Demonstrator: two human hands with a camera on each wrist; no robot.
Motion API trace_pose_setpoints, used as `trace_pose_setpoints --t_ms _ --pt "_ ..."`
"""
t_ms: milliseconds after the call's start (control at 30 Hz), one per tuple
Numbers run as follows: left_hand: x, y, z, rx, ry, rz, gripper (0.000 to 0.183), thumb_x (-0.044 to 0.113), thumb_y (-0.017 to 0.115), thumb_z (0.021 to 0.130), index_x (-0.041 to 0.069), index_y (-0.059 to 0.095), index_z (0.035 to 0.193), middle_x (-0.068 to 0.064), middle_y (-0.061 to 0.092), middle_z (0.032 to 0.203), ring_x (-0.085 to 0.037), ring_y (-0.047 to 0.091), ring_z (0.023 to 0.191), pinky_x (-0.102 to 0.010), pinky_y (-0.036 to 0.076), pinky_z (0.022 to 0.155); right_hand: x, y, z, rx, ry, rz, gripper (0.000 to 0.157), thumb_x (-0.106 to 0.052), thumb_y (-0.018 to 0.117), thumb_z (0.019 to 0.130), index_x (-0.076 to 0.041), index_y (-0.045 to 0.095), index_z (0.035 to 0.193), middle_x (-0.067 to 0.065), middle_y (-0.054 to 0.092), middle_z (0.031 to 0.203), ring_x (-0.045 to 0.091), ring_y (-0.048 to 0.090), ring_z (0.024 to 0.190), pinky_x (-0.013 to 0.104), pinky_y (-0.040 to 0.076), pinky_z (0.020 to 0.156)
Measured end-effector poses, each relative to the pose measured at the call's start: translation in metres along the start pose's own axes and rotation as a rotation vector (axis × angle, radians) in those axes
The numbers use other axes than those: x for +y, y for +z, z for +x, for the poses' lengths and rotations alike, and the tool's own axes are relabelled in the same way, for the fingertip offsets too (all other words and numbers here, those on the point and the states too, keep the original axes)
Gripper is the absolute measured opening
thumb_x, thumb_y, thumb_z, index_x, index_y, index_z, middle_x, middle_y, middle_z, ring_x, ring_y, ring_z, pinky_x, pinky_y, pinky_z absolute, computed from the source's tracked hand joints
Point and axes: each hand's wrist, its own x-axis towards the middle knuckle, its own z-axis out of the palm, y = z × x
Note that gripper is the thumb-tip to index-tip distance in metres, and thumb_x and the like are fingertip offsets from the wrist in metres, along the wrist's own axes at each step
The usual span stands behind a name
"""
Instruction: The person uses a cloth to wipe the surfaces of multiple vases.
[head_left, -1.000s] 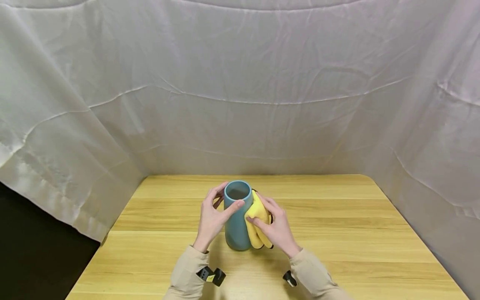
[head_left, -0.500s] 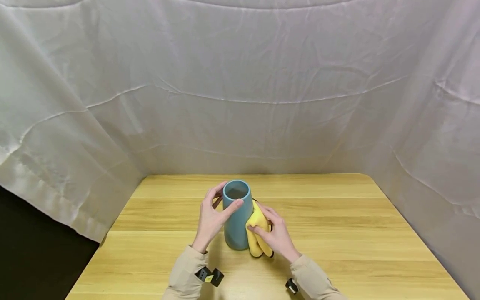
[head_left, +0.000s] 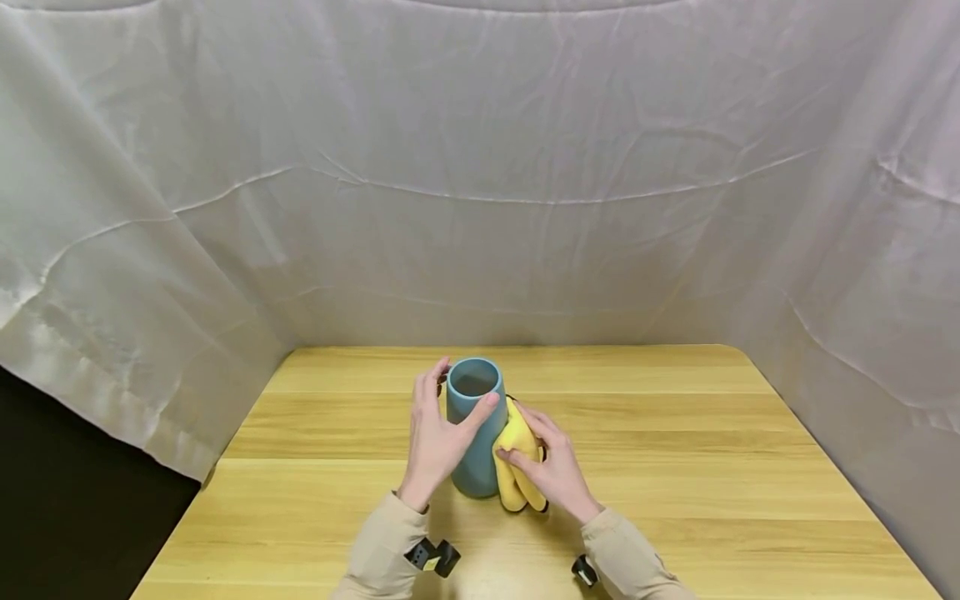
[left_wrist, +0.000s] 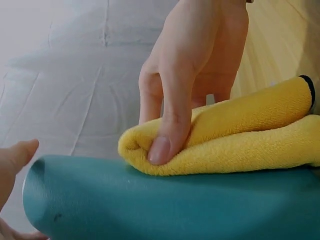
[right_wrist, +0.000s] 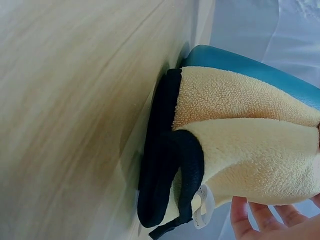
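A tall blue-green vase (head_left: 476, 454) stands upright on the wooden table. My left hand (head_left: 437, 450) is about its upper part, fingers behind the rim and thumb in front; in the left wrist view one of its digits (left_wrist: 22, 155) is apart from the vase. My right hand (head_left: 558, 471) pinches a folded yellow cleaning cloth (head_left: 517, 454) with black edging and holds it against the vase's right side. The left wrist view shows the right thumb pressed into the cloth's fold. In the right wrist view, the cloth's black edge (right_wrist: 192, 155) and a white tag (right_wrist: 204, 206) show.
The table (head_left: 712, 475) has light wood grain. Grey-white fabric (head_left: 480, 250) hangs behind it and along both sides. A dark area (head_left: 67, 492) lies beyond the left edge. Small black devices (head_left: 435, 557) are strapped at both wrists.
The right hand has slid the cloth down along the vase, then stayed about there. The left hand has shifted its fingers and thumb at the rim and turned slightly right.
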Motion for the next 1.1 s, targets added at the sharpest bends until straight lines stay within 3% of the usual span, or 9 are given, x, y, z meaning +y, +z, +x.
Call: trace_pose_setpoints --t_ms 233,500,633,767,1100 --pt "0.006 0.008 -0.001 0.065 -0.015 0.056 0.087 0.042 0.085 0.077 0.004 0.045 0.144 -0.016 0.049 0.132 -0.035 0.047 0.125 -0.053 0.042 0.104 -0.001 -0.001 -0.001 0.003 0.003 -0.002 0.067 -0.014 0.082 0.083 -0.014 0.056 0.145 0.013 0.064 0.134 0.007 0.060 0.102 0.023 0.053 0.079" --pt "0.005 0.013 -0.002 0.093 -0.040 0.028 0.079 0.038 0.087 0.076 0.006 0.048 0.137 -0.014 0.049 0.128 -0.029 0.045 0.121 -0.047 0.041 0.102 -0.001 0.000 -0.002 -0.004 -0.009 -0.003 0.066 -0.016 0.082 0.084 -0.014 0.056 0.145 0.012 0.064 0.133 0.008 0.060 0.103 0.023 0.053 0.080" --pt "0.005 0.013 -0.001 0.084 -0.045 -0.001 0.078 0.036 0.087 0.077 0.006 0.049 0.138 -0.014 0.049 0.127 -0.028 0.045 0.120 -0.047 0.041 0.101 0.000 0.001 -0.001 0.000 -0.010 0.001 0.066 -0.016 0.082 0.084 -0.016 0.056 0.145 0.012 0.064 0.134 0.008 0.061 0.104 0.025 0.054 0.080" --pt "0.002 0.012 -0.001 0.062 -0.045 -0.046 0.077 0.034 0.086 0.079 0.006 0.049 0.140 -0.014 0.048 0.128 -0.029 0.048 0.124 -0.053 0.042 0.104 0.002 0.001 -0.001 0.002 -0.021 -0.002 0.065 -0.016 0.081 0.084 -0.015 0.056 0.145 0.011 0.064 0.133 0.008 0.061 0.103 0.024 0.054 0.080" --pt "-0.006 0.004 0.003 -0.031 -0.040 -0.107 0.074 0.029 0.084 0.082 0.006 0.050 0.143 -0.015 0.049 0.132 -0.031 0.049 0.128 -0.057 0.040 0.110 0.004 0.001 -0.001 0.008 -0.041 -0.015 0.067 -0.015 0.081 0.084 -0.012 0.055 0.145 0.013 0.064 0.135 0.006 0.059 0.100 0.021 0.050 0.077"
